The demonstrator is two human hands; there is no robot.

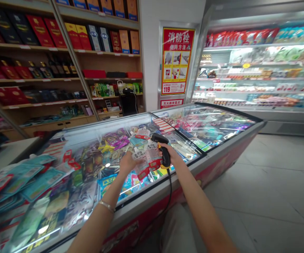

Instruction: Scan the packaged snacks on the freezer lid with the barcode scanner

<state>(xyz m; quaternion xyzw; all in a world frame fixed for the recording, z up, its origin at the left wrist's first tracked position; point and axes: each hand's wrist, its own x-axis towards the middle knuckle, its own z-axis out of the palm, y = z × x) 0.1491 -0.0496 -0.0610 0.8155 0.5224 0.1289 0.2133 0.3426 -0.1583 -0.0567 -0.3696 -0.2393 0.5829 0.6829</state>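
Observation:
My right hand (169, 153) is wrapped round the handle of a black and yellow barcode scanner (165, 160), whose cable hangs down over the freezer's edge. My left hand (129, 162) grips a clear packet with red and white labels (140, 165) at its left side. A similar red-labelled packet (153, 156) lies against it, just left of the scanner. Both hands are over the glass top of a chest freezer (152, 191). Beyond them on the glass is a small teal and red packet (140, 137).
Teal packets (31, 175) are piled on the freezer's left end, with a red-and-clear packet (70, 161) beside them. Shelves of boxes and bottles (101, 52) stand behind. A lit refrigerated display (257, 70) is at the back right, and tiled floor (268, 182) lies on the right.

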